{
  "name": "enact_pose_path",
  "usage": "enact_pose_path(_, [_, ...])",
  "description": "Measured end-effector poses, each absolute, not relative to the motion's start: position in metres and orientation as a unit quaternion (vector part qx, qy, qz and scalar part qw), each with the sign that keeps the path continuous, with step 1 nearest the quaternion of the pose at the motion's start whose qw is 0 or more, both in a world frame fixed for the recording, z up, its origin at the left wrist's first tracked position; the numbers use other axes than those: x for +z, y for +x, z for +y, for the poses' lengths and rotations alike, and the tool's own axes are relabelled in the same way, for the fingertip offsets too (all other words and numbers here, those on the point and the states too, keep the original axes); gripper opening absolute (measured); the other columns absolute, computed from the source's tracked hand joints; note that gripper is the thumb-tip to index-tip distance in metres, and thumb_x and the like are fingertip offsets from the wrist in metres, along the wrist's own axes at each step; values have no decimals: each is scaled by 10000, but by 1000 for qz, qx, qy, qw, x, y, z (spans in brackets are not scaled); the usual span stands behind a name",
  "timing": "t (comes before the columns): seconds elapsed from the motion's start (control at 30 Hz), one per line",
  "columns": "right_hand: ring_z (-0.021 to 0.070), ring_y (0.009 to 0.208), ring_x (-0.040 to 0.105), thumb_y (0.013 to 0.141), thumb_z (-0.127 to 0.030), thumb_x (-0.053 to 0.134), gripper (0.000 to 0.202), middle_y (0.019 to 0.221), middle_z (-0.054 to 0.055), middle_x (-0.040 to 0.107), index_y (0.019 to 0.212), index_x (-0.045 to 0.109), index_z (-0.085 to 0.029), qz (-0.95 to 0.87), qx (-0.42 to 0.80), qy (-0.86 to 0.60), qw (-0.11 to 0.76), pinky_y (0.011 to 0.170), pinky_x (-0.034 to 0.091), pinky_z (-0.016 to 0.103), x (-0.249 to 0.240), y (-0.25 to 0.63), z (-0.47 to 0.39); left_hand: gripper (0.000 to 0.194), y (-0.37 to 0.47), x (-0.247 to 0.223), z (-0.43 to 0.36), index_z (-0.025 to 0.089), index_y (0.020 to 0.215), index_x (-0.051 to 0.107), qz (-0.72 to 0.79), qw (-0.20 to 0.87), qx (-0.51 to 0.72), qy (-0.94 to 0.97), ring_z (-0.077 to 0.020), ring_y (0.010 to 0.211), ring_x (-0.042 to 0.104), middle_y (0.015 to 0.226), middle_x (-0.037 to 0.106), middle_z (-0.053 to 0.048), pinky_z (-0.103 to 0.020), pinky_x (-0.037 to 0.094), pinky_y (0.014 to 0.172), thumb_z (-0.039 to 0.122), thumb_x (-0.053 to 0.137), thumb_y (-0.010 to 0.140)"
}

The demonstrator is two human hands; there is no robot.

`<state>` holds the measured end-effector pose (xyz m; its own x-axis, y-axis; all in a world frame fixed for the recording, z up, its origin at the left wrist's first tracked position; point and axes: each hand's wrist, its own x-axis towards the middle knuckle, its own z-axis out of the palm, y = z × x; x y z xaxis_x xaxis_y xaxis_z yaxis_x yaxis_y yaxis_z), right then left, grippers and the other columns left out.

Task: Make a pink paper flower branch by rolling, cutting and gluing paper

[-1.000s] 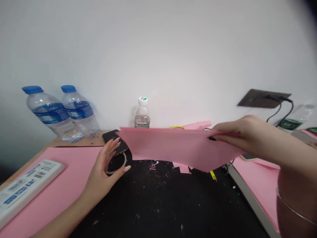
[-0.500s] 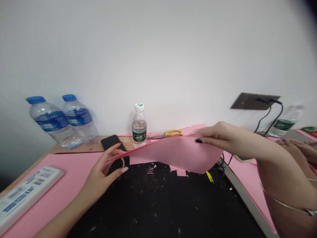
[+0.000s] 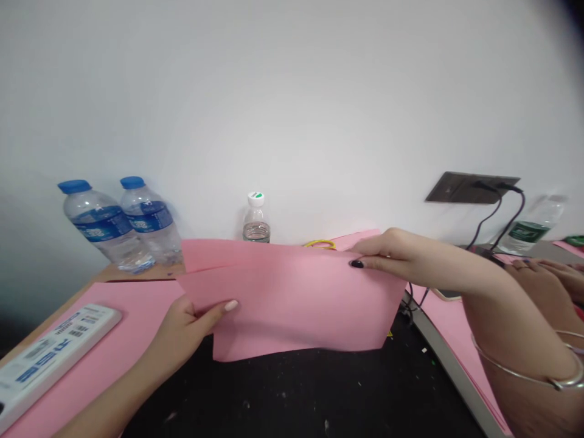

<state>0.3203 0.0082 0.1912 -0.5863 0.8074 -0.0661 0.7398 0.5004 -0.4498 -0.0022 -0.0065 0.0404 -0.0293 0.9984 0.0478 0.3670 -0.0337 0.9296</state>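
Pink paper [image 3: 292, 298] is held up above the black work surface [image 3: 292, 395], its broad face toward me. It shows two layers at the upper left, where a flap stands above the front layer. My left hand [image 3: 191, 328] grips its left side, thumb across the front and fingers hidden behind. At the upper right edge, my right hand [image 3: 387, 255] pinches it between a thumb with a dark nail and fingers behind. Partly covered by the paper are the yellow scissors handle [image 3: 320, 244] and the small water bottle [image 3: 256, 222].
Two blue-capped bottles [image 3: 103, 228] lean at the wall on the left. A white box [image 3: 59, 353] lies on pink sheets [image 3: 132, 310]. At right are a wall socket [image 3: 469, 187] with cables, another bottle [image 3: 531, 228] and another person's hands [image 3: 538, 277].
The paper has turned from nearly edge-on to face me, its lower edge coming down. My left hand has shifted from the dark round object to the paper's left side; the phone is now covered.
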Motion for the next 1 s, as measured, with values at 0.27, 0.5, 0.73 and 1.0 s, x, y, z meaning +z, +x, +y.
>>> enact_pose_path(0.27, [161, 655, 591, 824, -292, 585, 213, 820, 3, 690, 1003, 697, -264, -846, 190, -493, 70, 557, 415, 254, 174, 343, 10, 235, -4, 19, -13, 248, 786, 738, 585, 380, 443, 563, -302, 882, 695, 869, 772, -15, -362, 594, 742, 455, 726, 677])
enact_pose_path(0.5, [189, 577, 635, 724, -395, 719, 214, 682, 43, 707, 769, 732, -186, -673, 339, -572, 324, 501, 486, 275, 122, 364, 3, 323, -7, 19, -5, 206, 798, 725, 614, 392, 472, 496, -303, 831, 696, 859, 767, -34, -335, 593, 640, 503, 734, 671])
enact_pose_path(0.73, [268, 785, 695, 613, -413, 813, 351, 844, 92, 747, 856, 731, -173, -469, 467, -499, 560, 733, 560, 374, 54, 331, -3, 314, -3, 18, -7, 223, 777, 715, 581, 436, 471, 501, -329, 876, 682, 759, 749, -52, -414, 591, 703, 531, 664, 742])
enact_pose_path(1.0, [235, 803, 687, 655, -355, 803, 252, 895, 74, 748, 833, 726, -193, -480, 434, -469, 601, 756, 547, 348, 41, 342, -1, 384, -9, 7, 0, 230, 1054, 668, 548, 385, 509, 541, -301, 1095, 606, 1086, 710, -62, -457, 509, 930, 498, 633, 781])
